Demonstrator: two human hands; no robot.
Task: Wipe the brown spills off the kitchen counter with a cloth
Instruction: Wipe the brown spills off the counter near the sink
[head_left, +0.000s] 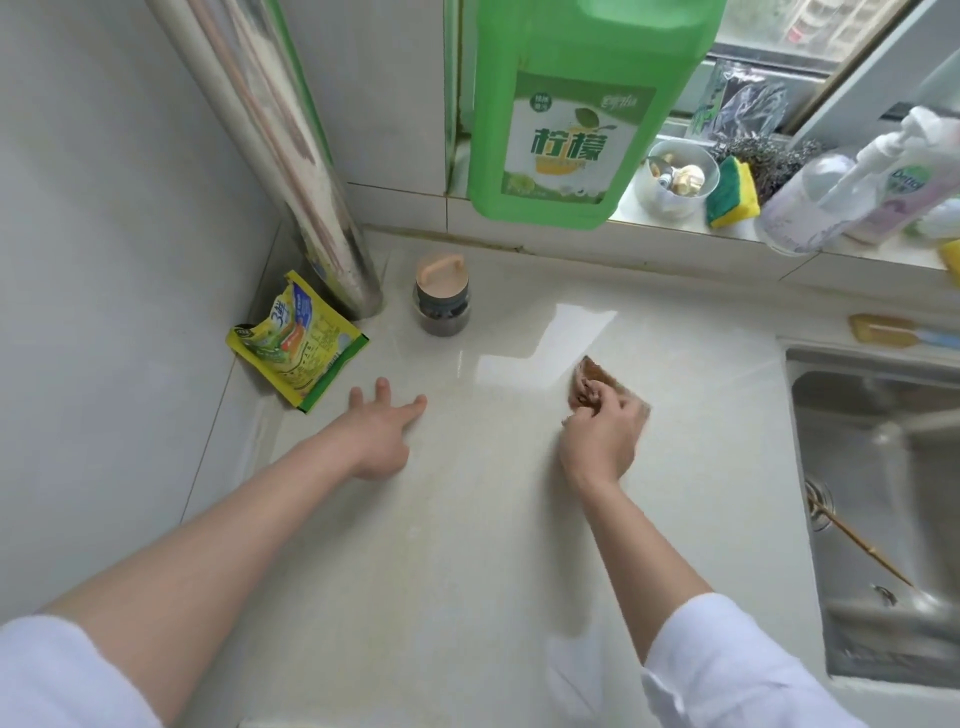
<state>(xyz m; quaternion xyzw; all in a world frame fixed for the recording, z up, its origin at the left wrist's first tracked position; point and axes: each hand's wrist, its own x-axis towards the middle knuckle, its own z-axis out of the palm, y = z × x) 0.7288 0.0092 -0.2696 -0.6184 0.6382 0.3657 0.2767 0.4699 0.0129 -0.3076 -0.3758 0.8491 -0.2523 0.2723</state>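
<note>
The right hand (602, 441) is pinching the brown cloth (592, 382) on the counter (467, 545), mid-wipe, left of the sink (883, 519). The left hand (382, 431) is resting spread, leftward. Next: sweeping over remaining faint streaks.

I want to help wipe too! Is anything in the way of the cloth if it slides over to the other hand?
Nothing visible is. The right hand grips the brown cloth on the counter, and the stretch across to the left hand looks bare. The jar and yellow packet sit farther back, off that path.
</note>
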